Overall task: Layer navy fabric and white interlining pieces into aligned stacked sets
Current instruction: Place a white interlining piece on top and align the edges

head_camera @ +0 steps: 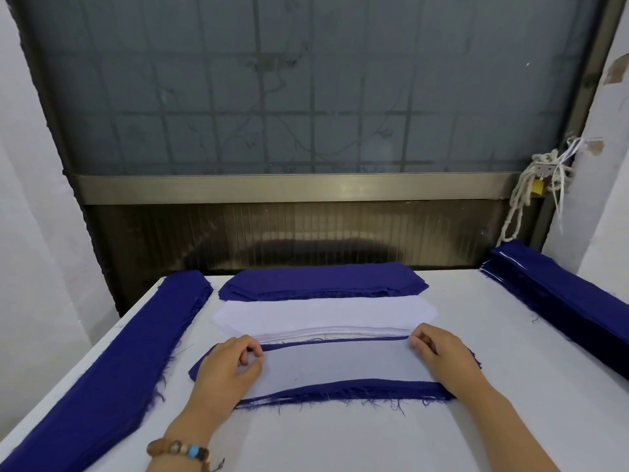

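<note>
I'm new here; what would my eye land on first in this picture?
Likely the left hand and right hand at the centre, holding the ends of a white interlining piece laid on a navy piece. Around them, vivid navy stacks frame the table: left, right and far edge.

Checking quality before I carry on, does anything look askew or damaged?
The interlining sits off-centre on the navy piece: thin navy strip at the far edge, wider one at the near edge, whose threads are frayed.
</note>
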The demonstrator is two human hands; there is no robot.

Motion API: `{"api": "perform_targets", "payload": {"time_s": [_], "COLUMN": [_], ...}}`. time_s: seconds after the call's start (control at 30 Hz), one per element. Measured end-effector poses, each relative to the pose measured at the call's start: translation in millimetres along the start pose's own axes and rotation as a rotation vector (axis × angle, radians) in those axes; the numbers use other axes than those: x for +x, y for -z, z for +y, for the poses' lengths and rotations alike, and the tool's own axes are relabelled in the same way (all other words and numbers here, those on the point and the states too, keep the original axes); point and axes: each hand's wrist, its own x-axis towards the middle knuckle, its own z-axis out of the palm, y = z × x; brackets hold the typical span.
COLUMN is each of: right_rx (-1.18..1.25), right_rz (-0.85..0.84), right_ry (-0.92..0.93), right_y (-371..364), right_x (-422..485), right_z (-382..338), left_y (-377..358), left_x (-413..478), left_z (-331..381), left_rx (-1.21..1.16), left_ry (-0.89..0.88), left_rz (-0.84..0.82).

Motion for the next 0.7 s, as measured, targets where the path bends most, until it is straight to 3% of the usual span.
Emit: {"api": "perform_targets", "payload": {"time_s": [0.23, 0.4, 0.53, 0.7], "right_rx": [-0.382, -0.356, -0.339, -0.241], "right_rz": [-0.08, 0.054, 0.027, -0.016], "right_ry": [-0.094, 0.002, 0.131, 0.119], "right_y": [-2, -24, -55, -87], "right_x": [30, 62, 89, 108], "right_z": [-14, -37, -61, -68], "left_y": [5, -20, -58, -87], "left_x": [34, 77, 105, 113], "left_z": [17, 38, 49, 43], "left_rx": [0.337, 0.381, 0.355, 0.35], "left_ry": [0.07, -0.068, -0.124, -0.137], "left_rz": [-0.218, -0.013, -0.032, 0.01]}}
